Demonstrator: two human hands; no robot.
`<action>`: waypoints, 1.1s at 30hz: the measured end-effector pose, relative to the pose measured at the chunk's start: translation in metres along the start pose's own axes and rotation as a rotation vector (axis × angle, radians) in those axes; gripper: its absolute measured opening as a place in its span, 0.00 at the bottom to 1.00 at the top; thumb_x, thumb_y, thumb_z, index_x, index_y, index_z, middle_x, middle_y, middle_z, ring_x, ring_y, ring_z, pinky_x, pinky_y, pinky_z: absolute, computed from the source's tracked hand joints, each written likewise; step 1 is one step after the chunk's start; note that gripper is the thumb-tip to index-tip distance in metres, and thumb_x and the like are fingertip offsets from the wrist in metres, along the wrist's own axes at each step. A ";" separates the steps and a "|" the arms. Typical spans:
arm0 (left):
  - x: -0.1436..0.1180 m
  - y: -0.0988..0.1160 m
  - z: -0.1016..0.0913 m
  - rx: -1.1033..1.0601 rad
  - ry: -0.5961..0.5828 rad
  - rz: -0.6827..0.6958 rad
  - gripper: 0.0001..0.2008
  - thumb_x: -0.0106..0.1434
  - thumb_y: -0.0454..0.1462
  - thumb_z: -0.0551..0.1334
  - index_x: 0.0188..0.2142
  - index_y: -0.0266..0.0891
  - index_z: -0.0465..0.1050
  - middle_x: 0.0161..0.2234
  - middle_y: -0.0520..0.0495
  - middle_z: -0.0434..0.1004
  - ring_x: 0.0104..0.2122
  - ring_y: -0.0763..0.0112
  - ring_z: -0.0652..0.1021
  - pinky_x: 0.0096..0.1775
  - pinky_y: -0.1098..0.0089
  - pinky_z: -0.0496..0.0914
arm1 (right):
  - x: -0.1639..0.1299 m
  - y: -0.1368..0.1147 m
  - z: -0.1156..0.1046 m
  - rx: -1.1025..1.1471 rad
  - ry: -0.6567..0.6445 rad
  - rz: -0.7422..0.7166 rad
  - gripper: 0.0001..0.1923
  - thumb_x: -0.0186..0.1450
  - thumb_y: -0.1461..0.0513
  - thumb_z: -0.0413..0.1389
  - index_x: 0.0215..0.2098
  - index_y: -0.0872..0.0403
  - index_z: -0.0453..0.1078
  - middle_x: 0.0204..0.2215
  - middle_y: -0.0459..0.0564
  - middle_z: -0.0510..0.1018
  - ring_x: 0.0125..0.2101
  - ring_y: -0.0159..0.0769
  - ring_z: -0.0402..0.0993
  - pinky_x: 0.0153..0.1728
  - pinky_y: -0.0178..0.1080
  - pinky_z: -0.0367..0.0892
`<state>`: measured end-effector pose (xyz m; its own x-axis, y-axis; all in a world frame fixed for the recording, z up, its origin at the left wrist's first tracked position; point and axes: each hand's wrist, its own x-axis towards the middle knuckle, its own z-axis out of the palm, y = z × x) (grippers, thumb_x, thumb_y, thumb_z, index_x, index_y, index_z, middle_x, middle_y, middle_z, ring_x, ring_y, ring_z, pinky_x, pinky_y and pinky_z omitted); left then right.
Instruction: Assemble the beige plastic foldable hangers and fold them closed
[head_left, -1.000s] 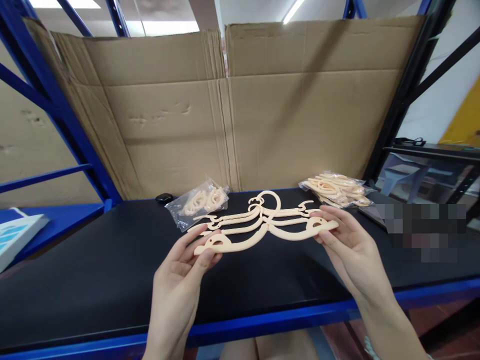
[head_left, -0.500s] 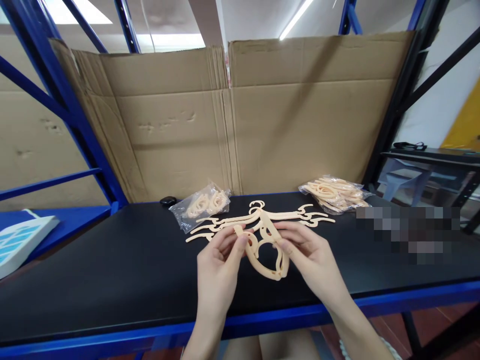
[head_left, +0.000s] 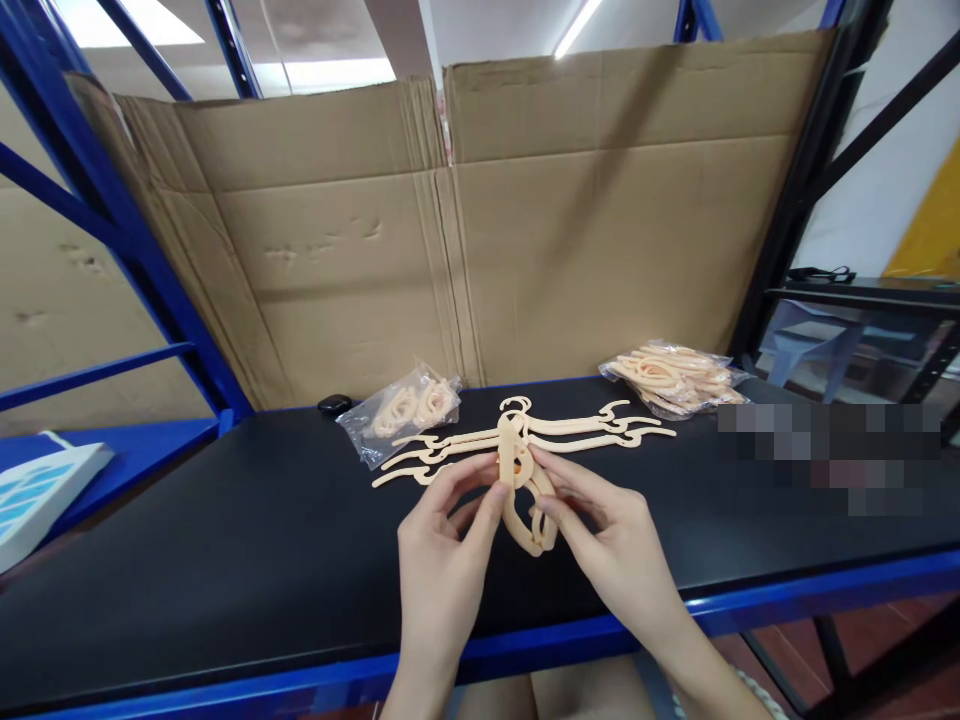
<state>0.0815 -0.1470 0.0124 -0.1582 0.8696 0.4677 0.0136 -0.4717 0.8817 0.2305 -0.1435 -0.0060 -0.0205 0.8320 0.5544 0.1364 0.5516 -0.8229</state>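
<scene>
Since half a second ago the folded hanger (head_left: 525, 490) has been pressed narrower, its two arms nearly together. The left hand (head_left: 442, 545) and right hand (head_left: 607, 535) both pinch it, held just above the black table (head_left: 225, 540). Loose hangers (head_left: 525, 435) lie just behind; bagged hangers (head_left: 401, 408) and a second bag (head_left: 675, 375) rest farther back.
</scene>
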 end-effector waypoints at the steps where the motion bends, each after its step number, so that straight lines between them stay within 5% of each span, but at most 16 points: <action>1: -0.001 0.000 0.000 0.018 -0.007 -0.010 0.10 0.57 0.36 0.67 0.41 0.41 0.75 0.42 0.48 0.79 0.42 0.69 0.79 0.41 0.75 0.75 | 0.000 -0.001 0.000 0.010 -0.017 0.003 0.21 0.64 0.65 0.54 0.55 0.44 0.69 0.49 0.46 0.77 0.44 0.37 0.77 0.48 0.40 0.72; 14: -0.004 -0.005 0.003 0.132 0.041 -0.009 0.16 0.59 0.38 0.64 0.48 0.44 0.69 0.41 0.49 0.79 0.38 0.68 0.81 0.39 0.73 0.77 | -0.001 -0.002 0.000 0.106 0.046 0.105 0.21 0.64 0.61 0.55 0.56 0.49 0.65 0.45 0.51 0.79 0.44 0.39 0.77 0.42 0.39 0.75; 23: -0.001 -0.008 0.001 0.278 -0.025 0.004 0.14 0.61 0.38 0.62 0.47 0.43 0.71 0.39 0.48 0.81 0.39 0.65 0.81 0.40 0.69 0.77 | -0.002 -0.003 -0.004 0.001 -0.064 0.113 0.19 0.65 0.62 0.53 0.55 0.49 0.66 0.45 0.50 0.79 0.44 0.38 0.77 0.40 0.37 0.74; 28: 0.001 -0.013 0.002 0.467 -0.072 0.038 0.12 0.62 0.37 0.59 0.46 0.43 0.72 0.45 0.46 0.76 0.36 0.66 0.81 0.34 0.71 0.77 | 0.002 0.003 -0.004 -0.114 -0.121 0.167 0.21 0.64 0.64 0.51 0.55 0.49 0.64 0.42 0.49 0.80 0.41 0.37 0.78 0.38 0.37 0.73; 33: 0.001 -0.016 0.005 0.834 -0.148 0.009 0.16 0.62 0.36 0.59 0.51 0.41 0.69 0.37 0.46 0.80 0.36 0.62 0.80 0.39 0.62 0.75 | 0.004 0.009 -0.004 -0.445 -0.178 0.139 0.20 0.63 0.66 0.51 0.53 0.50 0.67 0.35 0.49 0.80 0.36 0.40 0.76 0.37 0.41 0.71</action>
<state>0.0859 -0.1375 -0.0012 -0.0244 0.9037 0.4275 0.7473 -0.2676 0.6083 0.2351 -0.1352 -0.0103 -0.1358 0.9145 0.3810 0.5588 0.3883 -0.7328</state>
